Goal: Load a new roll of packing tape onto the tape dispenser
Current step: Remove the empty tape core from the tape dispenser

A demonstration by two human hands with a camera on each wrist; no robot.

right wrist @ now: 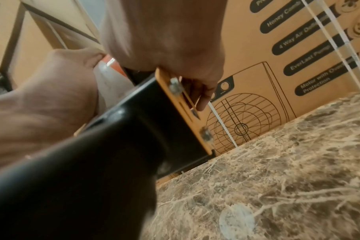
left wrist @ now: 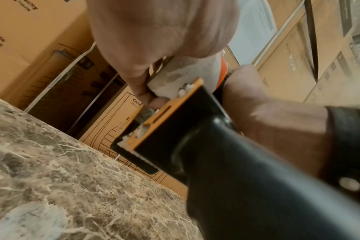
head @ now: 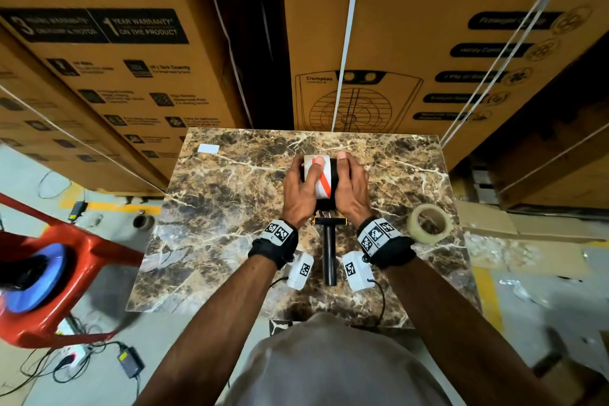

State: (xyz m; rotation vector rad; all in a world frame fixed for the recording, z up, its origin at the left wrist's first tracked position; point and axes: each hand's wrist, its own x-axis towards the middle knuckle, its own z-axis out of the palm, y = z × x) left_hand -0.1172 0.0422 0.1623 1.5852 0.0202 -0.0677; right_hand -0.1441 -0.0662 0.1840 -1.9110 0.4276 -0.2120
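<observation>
Lying flat on the marble-patterned surface (head: 230, 214), the tape dispenser (head: 329, 241) has its long axis running straight toward and away from the person: the black handle points back at the person, and the head with its orange plate and the roll points away, toward the stacked cardboard boxes (head: 428, 43). A white tape roll with an orange stripe (head: 321, 180) sits upright at the head. The left hand (head: 301, 189) curls around the roll's left side, thumb lying over its white face. The right hand (head: 352, 186) cups the black right side of the head, fingers (head: 342, 158) wrapped over the top. Both wrist views show the orange plate with its screws just below the palms. A second, clear tape roll (head: 429, 222) lies flat near the surface's right edge, well apart from the dispenser. A red plastic chair (head: 59, 273) stands to the left on the floor.
</observation>
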